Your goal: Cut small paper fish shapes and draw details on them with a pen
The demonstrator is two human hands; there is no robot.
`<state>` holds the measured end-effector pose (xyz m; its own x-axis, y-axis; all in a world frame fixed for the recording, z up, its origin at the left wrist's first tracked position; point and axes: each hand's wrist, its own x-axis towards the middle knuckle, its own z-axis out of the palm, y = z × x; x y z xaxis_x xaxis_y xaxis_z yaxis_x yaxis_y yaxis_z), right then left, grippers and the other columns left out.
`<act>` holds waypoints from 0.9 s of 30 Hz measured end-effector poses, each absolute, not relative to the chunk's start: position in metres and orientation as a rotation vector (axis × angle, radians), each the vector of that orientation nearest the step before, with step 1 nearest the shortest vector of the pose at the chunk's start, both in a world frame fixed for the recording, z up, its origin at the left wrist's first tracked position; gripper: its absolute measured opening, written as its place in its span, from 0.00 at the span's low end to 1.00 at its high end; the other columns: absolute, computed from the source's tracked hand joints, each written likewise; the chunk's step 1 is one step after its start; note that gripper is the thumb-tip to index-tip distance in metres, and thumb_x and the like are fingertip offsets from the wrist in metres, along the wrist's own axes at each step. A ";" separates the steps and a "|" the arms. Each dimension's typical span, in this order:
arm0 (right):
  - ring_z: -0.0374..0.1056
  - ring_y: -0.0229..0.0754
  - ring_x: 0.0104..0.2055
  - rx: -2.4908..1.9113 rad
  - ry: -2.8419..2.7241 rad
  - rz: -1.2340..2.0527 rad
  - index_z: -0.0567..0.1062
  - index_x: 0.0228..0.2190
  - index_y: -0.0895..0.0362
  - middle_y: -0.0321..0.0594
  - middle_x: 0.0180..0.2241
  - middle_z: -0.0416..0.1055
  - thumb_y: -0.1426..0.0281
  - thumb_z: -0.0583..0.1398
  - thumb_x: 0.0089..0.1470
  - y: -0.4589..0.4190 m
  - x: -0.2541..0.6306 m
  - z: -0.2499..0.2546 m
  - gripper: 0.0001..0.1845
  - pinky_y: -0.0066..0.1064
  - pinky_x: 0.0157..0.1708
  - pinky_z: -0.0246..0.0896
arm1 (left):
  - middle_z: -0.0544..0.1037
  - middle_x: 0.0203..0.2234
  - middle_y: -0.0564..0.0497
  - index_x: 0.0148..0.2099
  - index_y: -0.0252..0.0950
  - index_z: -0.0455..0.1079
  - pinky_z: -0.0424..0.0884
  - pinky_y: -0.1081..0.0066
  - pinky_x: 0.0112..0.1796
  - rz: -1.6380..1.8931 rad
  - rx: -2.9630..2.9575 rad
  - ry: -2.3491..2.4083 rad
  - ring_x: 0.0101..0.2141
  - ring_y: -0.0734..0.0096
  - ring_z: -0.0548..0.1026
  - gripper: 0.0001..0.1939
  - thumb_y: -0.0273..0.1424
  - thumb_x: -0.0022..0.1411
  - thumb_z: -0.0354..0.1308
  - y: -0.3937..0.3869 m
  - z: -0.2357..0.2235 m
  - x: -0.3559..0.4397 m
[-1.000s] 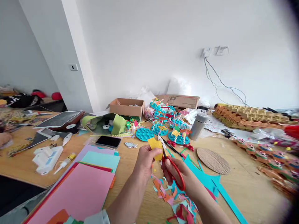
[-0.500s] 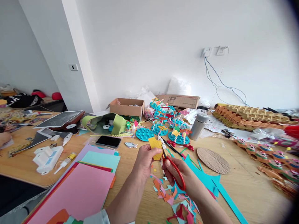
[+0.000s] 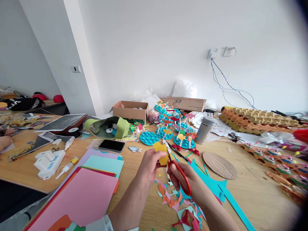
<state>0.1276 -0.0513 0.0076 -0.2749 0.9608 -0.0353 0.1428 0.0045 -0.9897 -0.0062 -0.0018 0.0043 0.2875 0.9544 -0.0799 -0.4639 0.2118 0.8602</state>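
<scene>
A piece of yellow paper (image 3: 158, 148) with faint drawn lines is pinched between the thumb and fingers of my left hand (image 3: 151, 163). My right hand (image 3: 179, 175) grips red-handled scissors (image 3: 184, 179), its fingers in the loops. The blades meet the right edge of the yellow paper, their tips partly hidden by it. Beneath both hands, colourful paper scraps (image 3: 172, 199) lie scattered on the wooden table. A cut sheet of blue paper (image 3: 211, 183) lies under and beyond my right forearm.
Stacked coloured paper (image 3: 96, 189) and a phone (image 3: 112, 145) lie to the left. An oval cardboard piece (image 3: 220, 165), a metal bottle (image 3: 205, 130) and blue discs with paper fish (image 3: 184, 141) stand beyond. Egg trays (image 3: 257, 120) are at the right; a person's hand (image 3: 4, 142) shows far left.
The yellow paper has tilted slightly in my left hand, and the scissor blades sit at a slightly different angle against its edge. Everything else stays in place.
</scene>
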 end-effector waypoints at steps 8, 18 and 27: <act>0.54 0.32 0.15 -1.192 -1.511 1.353 0.63 0.24 0.55 0.29 0.13 0.61 0.44 0.57 0.51 -0.049 0.127 0.007 0.27 0.26 0.18 0.48 | 0.76 0.26 0.47 0.29 0.30 0.74 0.67 0.72 0.27 1.097 0.871 0.741 0.24 0.73 0.70 0.11 0.32 0.41 0.65 0.000 0.003 -0.009; 0.53 0.33 0.16 -1.215 -1.539 1.327 0.63 0.24 0.55 0.30 0.13 0.61 0.44 0.56 0.52 -0.051 0.127 0.008 0.26 0.26 0.17 0.46 | 0.73 0.20 0.51 0.24 0.30 0.73 0.65 0.75 0.25 1.156 0.814 0.754 0.20 0.78 0.67 0.09 0.31 0.38 0.66 -0.003 0.011 -0.008; 0.53 0.32 0.16 -1.205 -1.546 1.324 0.63 0.23 0.55 0.30 0.14 0.60 0.45 0.56 0.53 -0.051 0.127 0.006 0.26 0.26 0.17 0.46 | 0.75 0.21 0.50 0.24 0.30 0.74 0.65 0.75 0.25 1.145 0.851 0.758 0.20 0.78 0.67 0.09 0.31 0.39 0.65 -0.003 0.012 -0.008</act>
